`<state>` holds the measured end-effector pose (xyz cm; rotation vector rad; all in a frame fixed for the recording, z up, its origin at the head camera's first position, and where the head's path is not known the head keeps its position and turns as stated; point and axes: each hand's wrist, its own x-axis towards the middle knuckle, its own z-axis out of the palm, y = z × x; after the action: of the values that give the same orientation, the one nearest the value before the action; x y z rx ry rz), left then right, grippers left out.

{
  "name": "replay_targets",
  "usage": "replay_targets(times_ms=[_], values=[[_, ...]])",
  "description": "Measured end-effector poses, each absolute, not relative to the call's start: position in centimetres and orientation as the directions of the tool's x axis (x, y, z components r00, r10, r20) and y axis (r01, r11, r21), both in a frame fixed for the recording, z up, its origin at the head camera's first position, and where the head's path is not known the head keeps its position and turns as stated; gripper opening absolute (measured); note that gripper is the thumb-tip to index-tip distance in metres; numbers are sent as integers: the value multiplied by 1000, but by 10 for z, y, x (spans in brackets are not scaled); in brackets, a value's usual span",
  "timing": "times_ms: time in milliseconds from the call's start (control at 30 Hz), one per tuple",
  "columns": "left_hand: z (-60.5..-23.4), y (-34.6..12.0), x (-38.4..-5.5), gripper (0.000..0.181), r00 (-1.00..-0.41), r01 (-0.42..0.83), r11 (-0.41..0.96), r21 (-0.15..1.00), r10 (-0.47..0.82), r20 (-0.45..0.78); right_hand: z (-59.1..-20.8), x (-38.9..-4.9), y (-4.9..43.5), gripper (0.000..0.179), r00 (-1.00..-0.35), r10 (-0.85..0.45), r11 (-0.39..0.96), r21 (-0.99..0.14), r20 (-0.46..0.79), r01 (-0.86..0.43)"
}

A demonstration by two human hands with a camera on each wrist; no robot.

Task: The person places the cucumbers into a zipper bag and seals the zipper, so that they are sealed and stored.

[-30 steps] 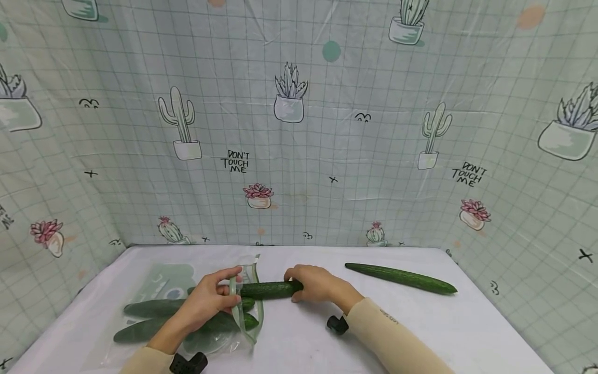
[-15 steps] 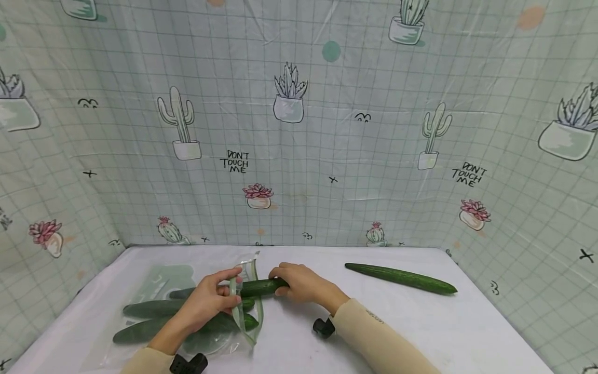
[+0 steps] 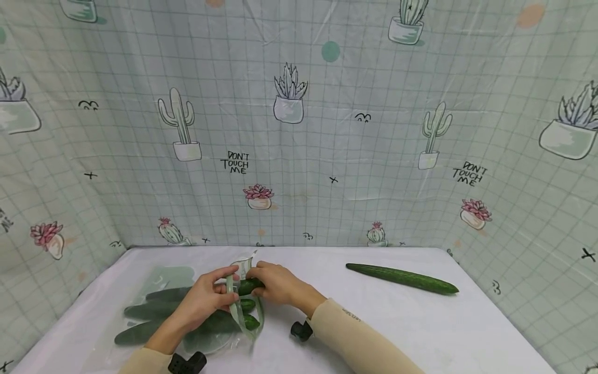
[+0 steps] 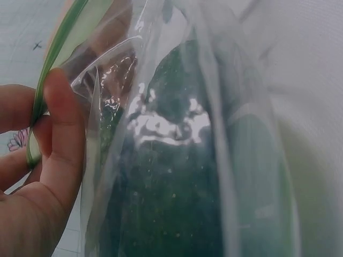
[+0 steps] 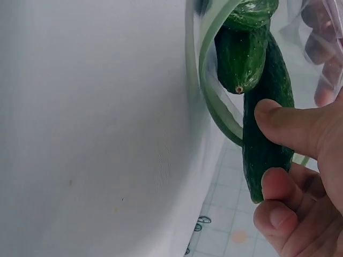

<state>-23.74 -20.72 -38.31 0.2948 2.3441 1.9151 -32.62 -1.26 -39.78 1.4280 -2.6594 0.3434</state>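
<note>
Your left hand (image 3: 205, 294) pinches the green-edged clear bag (image 3: 174, 272) at its mouth. The fingers of your right hand (image 3: 279, 283) grasp one end of the dark cucumber (image 5: 262, 150); most of its length lies inside, beside two bagged cucumbers (image 3: 148, 310). A loose cucumber (image 3: 404, 279) lies well apart on the bench (image 3: 374, 332), to your right.

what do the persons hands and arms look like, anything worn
The left hand and right hand are bare. Both sleeves are beige; the right one has dark lettering too small to read. A small black device sits by each wrist.
</note>
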Motion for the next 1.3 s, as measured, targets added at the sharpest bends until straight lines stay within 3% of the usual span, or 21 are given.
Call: replay_targets(times_ms=[167,400,667,967,1300], values=[[-382,-208,-237,67,-975,98,194,976,215,55,-399,-329,-14,31,-575,-805,550,-179,146,-816],[-384,-209,-236,67,-975,98,186,978,215,56,-401,-333,-13,25,-557,-824,538,-166,104,-826],[-386,-209,-237,69,-975,87,188,978,217,45,-401,-328,-12,31,-598,-782,593,-88,177,-801],[-386,-210,-237,69,-976,82,187,979,213,41,-398,-324,-20,30,-581,-774,554,-175,253,-814],[-385,-209,-237,67,-982,85,189,978,183,50,-395,-322,-18,24,-576,-770,589,-43,276,-807]])
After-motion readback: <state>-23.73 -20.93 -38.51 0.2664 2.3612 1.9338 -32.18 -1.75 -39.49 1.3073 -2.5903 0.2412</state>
